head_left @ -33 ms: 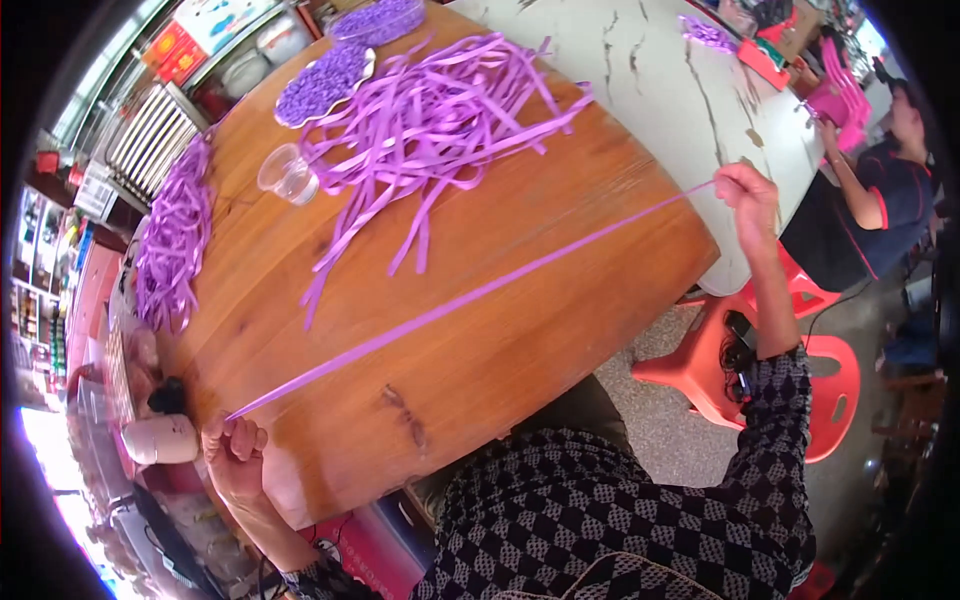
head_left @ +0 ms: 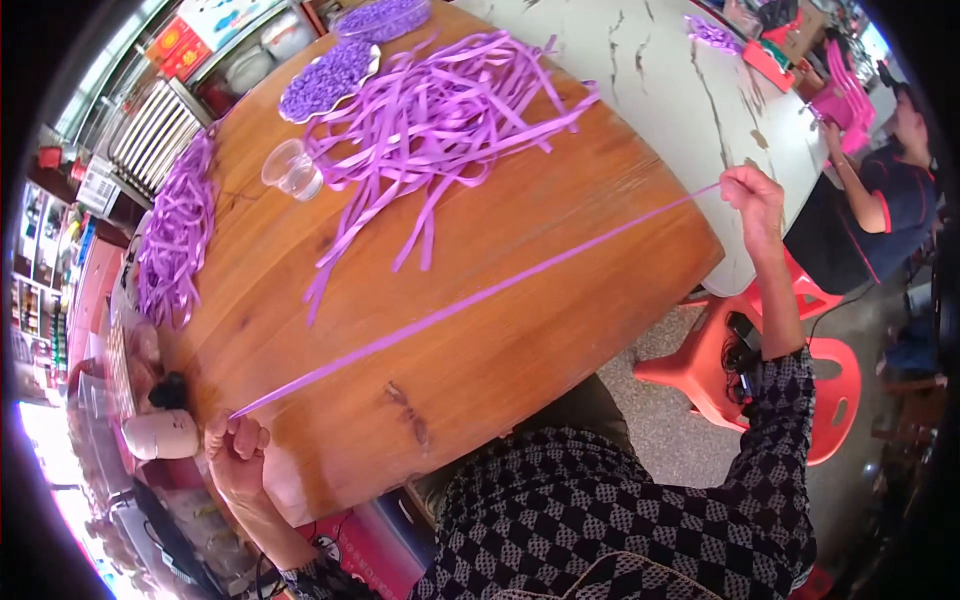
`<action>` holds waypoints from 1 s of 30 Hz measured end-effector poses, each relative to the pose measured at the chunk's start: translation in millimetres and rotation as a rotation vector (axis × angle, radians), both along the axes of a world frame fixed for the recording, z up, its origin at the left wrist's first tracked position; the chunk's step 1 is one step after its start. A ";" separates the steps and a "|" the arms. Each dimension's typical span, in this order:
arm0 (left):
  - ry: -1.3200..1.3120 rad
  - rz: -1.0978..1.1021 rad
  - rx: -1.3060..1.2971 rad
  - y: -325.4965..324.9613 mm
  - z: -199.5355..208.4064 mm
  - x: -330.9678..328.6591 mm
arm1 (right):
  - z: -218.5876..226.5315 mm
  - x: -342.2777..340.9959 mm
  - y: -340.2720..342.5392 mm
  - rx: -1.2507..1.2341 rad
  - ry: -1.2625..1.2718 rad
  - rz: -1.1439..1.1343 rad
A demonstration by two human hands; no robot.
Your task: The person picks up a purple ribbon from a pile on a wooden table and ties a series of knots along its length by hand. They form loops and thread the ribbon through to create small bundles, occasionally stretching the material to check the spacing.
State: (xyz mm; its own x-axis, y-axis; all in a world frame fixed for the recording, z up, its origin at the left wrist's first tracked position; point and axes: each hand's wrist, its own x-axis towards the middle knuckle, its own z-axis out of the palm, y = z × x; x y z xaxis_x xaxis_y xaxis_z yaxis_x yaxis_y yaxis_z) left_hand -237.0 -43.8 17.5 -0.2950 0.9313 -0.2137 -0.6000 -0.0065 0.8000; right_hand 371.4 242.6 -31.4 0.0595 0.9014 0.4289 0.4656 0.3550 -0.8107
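A purple ribbon (head_left: 470,298) is stretched straight and taut across the wooden table (head_left: 560,330), rising from near left to far right. My left hand (head_left: 238,452), at the table's near left edge, is closed in a pinch on one end. The other end is gripped by my right hand (head_left: 756,205), fingers closed, beyond the table's right corner. Past the ribbon lies a loose heap of purple ribbons (head_left: 440,120). A clear plastic cup (head_left: 293,170) leans beside the heap. More purple ribbons (head_left: 176,235) hang over the table's left edge.
A white scalloped dish (head_left: 374,62) and a clear tub (head_left: 424,14) of small purple pieces stand at the far side. A white marbled table (head_left: 640,90) adjoins on the right. Red plastic stools (head_left: 690,365) stand below my right arm. Another person (head_left: 875,200) sits at the far right.
The view has shifted very slightly. Both hands hold the ribbon in nearly the same stretched position.
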 end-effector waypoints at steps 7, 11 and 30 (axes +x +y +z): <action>-0.052 0.241 0.006 0.4 -2.5 -6.9 | 19.5 -42.3 -14.2 -0.171 0.287 -0.076; -0.319 0.137 0.143 -0.2 -13.7 -27.3 | 25.3 -38.1 -22.8 -0.460 1.153 0.182; 0.028 -0.256 -0.040 60.3 -6.3 186.8 | 55.7 -232.9 -124.1 -0.072 0.036 0.931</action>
